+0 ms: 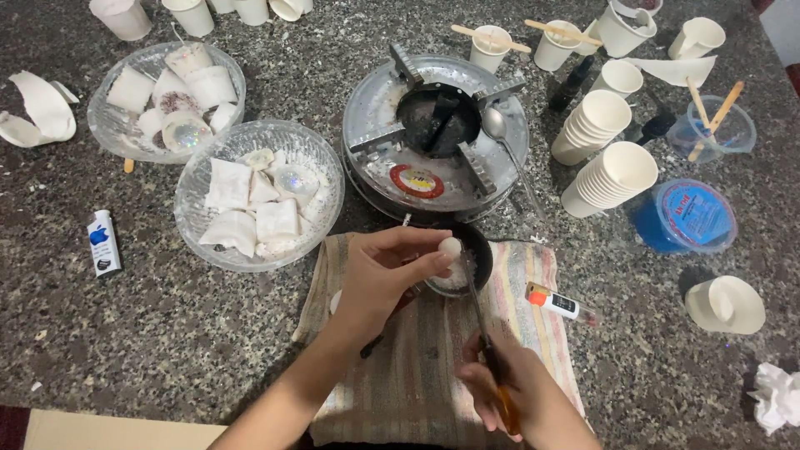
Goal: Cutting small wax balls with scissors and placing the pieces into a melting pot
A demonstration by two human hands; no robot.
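Now, working from nine o'clock across: a white lighter [103, 242] lies on the granite counter [167, 333], and two glass bowls [258, 193] of white wax chunks sit near ten o'clock. My left hand [383, 279] is at the centre, fingertips pinched around a small white ball [450, 247], held over a little black bowl [468, 258] on the striped cloth [417, 375]. At six o'clock my right hand [521, 396] grips an orange-handled tool [492, 358], its thin metal end reaching up to the ball. At twelve o'clock stands a round metal stove [433, 137] with a spoon [500, 133] on it. Stacked paper cups [608, 175] and a blue-lidded tub [692, 217] lie toward two o'clock.
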